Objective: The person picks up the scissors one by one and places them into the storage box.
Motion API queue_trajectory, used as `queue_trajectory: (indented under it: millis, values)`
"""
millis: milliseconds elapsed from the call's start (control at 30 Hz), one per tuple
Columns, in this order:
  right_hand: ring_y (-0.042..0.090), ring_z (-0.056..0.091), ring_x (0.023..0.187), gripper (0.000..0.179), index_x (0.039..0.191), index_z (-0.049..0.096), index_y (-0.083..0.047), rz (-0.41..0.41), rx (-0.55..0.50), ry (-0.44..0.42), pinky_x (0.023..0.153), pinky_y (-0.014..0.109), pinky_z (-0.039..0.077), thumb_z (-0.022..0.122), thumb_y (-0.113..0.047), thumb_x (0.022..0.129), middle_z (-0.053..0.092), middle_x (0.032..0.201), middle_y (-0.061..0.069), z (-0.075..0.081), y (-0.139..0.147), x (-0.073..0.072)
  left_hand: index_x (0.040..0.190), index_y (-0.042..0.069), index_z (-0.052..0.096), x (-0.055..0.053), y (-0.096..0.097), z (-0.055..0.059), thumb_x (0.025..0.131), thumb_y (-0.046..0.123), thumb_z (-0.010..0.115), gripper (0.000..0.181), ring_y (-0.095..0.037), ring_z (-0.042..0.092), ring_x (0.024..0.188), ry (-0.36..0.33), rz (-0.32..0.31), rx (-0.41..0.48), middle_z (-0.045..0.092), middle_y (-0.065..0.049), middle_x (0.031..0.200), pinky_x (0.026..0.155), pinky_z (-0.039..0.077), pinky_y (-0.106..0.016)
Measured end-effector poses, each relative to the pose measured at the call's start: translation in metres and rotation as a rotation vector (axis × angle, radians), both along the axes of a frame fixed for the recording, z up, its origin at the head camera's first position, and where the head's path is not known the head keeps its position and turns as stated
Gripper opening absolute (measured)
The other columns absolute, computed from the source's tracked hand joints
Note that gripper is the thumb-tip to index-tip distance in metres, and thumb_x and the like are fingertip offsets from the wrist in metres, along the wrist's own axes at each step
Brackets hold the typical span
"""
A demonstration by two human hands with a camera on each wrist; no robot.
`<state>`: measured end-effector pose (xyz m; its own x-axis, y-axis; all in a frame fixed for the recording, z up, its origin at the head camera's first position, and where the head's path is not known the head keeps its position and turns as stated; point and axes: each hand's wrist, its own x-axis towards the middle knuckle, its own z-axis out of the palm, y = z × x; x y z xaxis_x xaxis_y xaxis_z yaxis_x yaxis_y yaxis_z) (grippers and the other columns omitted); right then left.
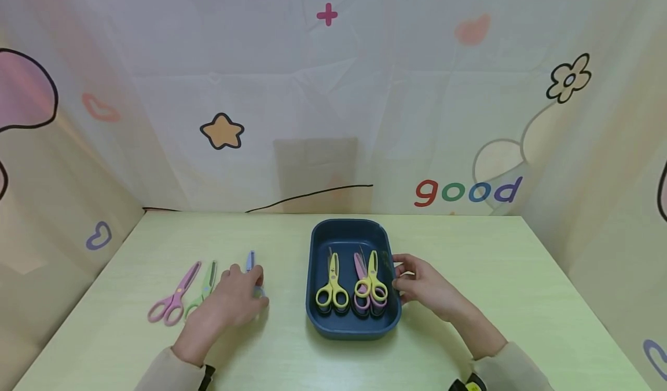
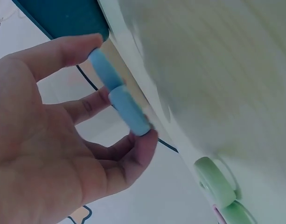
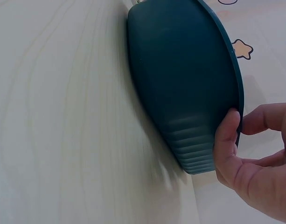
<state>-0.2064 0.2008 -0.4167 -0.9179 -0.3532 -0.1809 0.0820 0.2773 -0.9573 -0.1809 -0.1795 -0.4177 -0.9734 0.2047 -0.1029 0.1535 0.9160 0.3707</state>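
My left hand (image 1: 229, 298) grips a pair of blue scissors (image 1: 250, 260) by the handles. In the left wrist view, thumb and fingertips span the two blue handle loops (image 2: 129, 112); from the head, the hand covers most of the scissors. To the right stands a dark blue tray (image 1: 354, 334), whose right rim my right hand (image 1: 429, 287) pinches between thumb and fingers. Inside the tray lie yellow scissors (image 1: 333, 275) on the left. A second yellow pair (image 1: 373, 269) overlaps pink scissors (image 1: 359, 265) on the right, with dark handle loops showing under them.
Left of my left hand, pink scissors (image 1: 181, 291) and light green scissors (image 1: 209, 280) lie on the pale wooden table (image 1: 469, 246), the green pair partly behind the hand. A printed curtain (image 1: 260, 43) hangs along the table's back and sides.
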Motion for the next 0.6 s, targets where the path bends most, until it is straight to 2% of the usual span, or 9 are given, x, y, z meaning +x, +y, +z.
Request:
queue_trajectory:
  millis: [267, 600]
  values:
    - [0.027, 0.054, 0.093, 0.059, 0.150, 0.033, 0.011, -0.003, 0.005, -0.001, 0.073, 0.034, 0.058, 0.057, 0.000, 0.098, 0.048, 0.111, 0.018, 0.000, 0.000, -0.001, 0.108, 0.011, 0.055, -0.003, 0.009, 0.000, 0.088, 0.023, 0.068, 0.027, -0.034, 0.045, 0.089, 0.102, 0.024, 0.065, 0.045, -0.017, 0.096, 0.069, 0.042, -0.044]
    - [0.027, 0.055, 0.092, 0.059, 0.151, 0.032, 0.011, 0.005, 0.001, 0.002, 0.073, 0.035, 0.059, 0.056, 0.000, 0.099, 0.048, 0.113, 0.020, 0.000, 0.000, 0.000, 0.106, 0.007, 0.052, 0.001, 0.029, 0.007, 0.088, 0.016, 0.065, 0.024, -0.035, 0.043, 0.088, 0.253, -0.015, 0.140, 0.042, -0.018, 0.094, 0.072, 0.040, -0.044]
